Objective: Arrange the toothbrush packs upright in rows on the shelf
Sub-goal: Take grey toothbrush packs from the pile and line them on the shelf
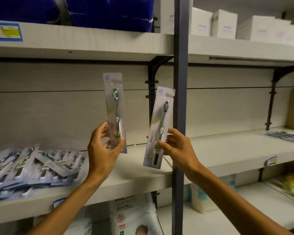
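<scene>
Shelf [134, 173] middle bare; pack pile [32, 168] (left), post [180, 99] flank.

Pack pile [32, 168] on shelf [134, 175] — left of hands [103, 150].

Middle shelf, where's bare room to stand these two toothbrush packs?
Bare board on the middle shelf runs from the loose pile of packs at left to the blue upright post, beneath both held packs. The left end is crowded.

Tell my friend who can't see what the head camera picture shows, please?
Two hands each hold up a toothbrush pack before a shelf: the left hand one pack, the right hand another pack. A messy pile of packs lies flat at left.
</scene>
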